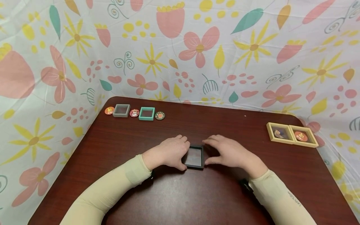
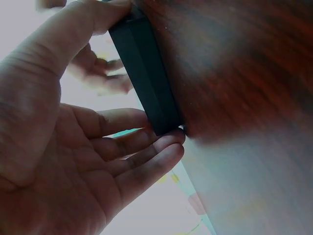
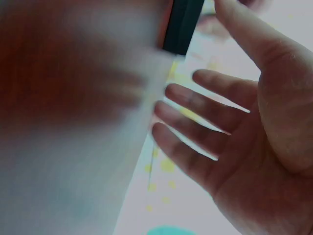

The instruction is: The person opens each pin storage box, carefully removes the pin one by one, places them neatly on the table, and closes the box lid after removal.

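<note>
A black square display frame (image 1: 202,157) with a clear pane lies on the table in front of me. My left hand (image 1: 172,151) holds it from the left. In the left wrist view the thumb is at one end of the frame's black side (image 2: 146,73) and the fingertips (image 2: 173,139) are at the other. My right hand (image 1: 227,151) is at the frame's right side, thumb and fingers spread. The right wrist view shows its fingers (image 3: 195,103) loosely extended, apart from the frame (image 3: 183,27), with nothing in the palm.
On the dark wood table (image 1: 180,197), a grey frame (image 1: 115,115), a teal frame (image 1: 146,118) and round badges, orange (image 1: 109,110), red (image 1: 134,113) and dark green (image 1: 160,115), line the back left. Two joined yellow frames (image 1: 292,142) holding badges lie right. Flowered cloth (image 1: 180,75) hangs behind.
</note>
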The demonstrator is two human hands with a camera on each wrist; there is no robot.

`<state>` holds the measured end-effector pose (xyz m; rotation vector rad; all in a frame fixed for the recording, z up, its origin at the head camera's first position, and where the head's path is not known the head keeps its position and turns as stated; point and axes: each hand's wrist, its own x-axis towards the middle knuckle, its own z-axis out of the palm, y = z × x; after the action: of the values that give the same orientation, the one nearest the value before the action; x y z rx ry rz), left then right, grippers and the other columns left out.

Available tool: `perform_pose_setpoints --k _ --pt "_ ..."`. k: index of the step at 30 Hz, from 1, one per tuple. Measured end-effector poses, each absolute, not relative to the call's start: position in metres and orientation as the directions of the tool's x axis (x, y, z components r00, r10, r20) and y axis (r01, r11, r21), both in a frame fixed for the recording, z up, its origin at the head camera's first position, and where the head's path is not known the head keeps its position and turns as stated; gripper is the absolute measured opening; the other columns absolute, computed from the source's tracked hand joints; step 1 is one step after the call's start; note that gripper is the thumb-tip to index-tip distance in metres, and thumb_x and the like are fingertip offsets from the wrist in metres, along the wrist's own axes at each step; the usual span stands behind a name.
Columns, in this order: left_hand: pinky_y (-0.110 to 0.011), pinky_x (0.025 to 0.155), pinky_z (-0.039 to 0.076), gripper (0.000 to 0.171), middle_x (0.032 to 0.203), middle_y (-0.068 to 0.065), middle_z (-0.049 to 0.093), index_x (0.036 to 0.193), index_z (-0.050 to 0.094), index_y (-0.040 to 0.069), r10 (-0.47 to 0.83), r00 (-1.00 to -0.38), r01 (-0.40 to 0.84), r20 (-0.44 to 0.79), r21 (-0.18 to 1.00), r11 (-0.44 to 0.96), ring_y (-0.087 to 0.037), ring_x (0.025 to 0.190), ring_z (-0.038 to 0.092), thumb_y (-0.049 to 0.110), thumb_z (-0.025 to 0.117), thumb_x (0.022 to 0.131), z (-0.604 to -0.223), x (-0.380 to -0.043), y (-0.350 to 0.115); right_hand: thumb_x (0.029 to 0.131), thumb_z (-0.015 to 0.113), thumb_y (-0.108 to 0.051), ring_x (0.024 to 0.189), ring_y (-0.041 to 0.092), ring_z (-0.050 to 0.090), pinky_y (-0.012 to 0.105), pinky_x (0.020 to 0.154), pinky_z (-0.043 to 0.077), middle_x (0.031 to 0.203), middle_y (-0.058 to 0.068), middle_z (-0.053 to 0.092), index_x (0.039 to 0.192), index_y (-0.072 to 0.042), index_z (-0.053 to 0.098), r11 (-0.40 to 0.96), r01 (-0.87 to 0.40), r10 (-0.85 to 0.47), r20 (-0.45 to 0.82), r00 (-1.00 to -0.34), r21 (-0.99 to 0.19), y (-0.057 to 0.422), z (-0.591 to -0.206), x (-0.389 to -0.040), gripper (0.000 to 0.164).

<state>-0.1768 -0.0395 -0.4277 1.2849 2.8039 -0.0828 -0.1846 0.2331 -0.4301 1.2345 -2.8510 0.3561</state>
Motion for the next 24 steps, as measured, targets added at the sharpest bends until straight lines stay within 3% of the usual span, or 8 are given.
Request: perform_pose_setpoints --k 5,10,19,24 --pt "-0.033 0.08 0.049 0.069 0.109 -0.003 0.054 0.109 0.06 0.011 0.757 -0.647 0.761 -0.089 -0.019 0.648 -0.022 0.1 0.05 0.064 0.073 0.066 -0.428 -0.177 -0.04 0.078 0.078 -0.05 0.121 0.023 0.048 0.048 0.095 0.044 0.13 0.004 0.055 0.137 -0.015 0.056 0.772 -0.625 -0.606 0.159 -0.779 -0.119 0.277 -0.419 -0.207 0.071" --pt "-0.032 0.082 0.048 0.07 0.112 -0.003 0.054 0.112 0.06 0.011 0.755 -0.648 0.76 -0.102 -0.015 0.65 -0.023 0.103 0.05 0.064 0.073 0.068 -0.426 -0.176 -0.041 0.075 0.08 -0.026 0.13 0.039 0.037 0.057 0.102 0.034 0.14 0.018 0.047 0.141 -0.007 0.049 0.865 -0.494 -0.484 0.112 -0.868 -0.085 0.331 -0.412 -0.226 0.075" --pt "-0.031 0.081 0.047 0.069 0.111 -0.003 0.054 0.112 0.06 0.011 0.755 -0.646 0.761 -0.11 -0.01 0.649 -0.021 0.101 0.049 0.063 0.074 0.068 -0.424 -0.176 -0.04 0.067 0.078 -0.015 0.143 0.047 0.004 0.069 0.105 0.019 0.153 0.03 0.02 0.15 0.003 0.029 0.941 -0.298 -0.302 0.002 -0.953 -0.161 0.413 -0.418 -0.239 0.097" --pt "-0.031 0.082 0.047 0.069 0.112 -0.003 0.054 0.113 0.06 0.01 0.755 -0.646 0.761 -0.114 -0.014 0.648 -0.022 0.102 0.049 0.062 0.073 0.069 -0.424 -0.176 -0.041 0.069 0.076 -0.012 0.142 0.047 -0.002 0.07 0.105 0.017 0.155 0.033 0.012 0.152 0.005 0.02 0.946 -0.243 -0.255 -0.029 -0.967 -0.216 0.439 -0.426 -0.24 0.101"
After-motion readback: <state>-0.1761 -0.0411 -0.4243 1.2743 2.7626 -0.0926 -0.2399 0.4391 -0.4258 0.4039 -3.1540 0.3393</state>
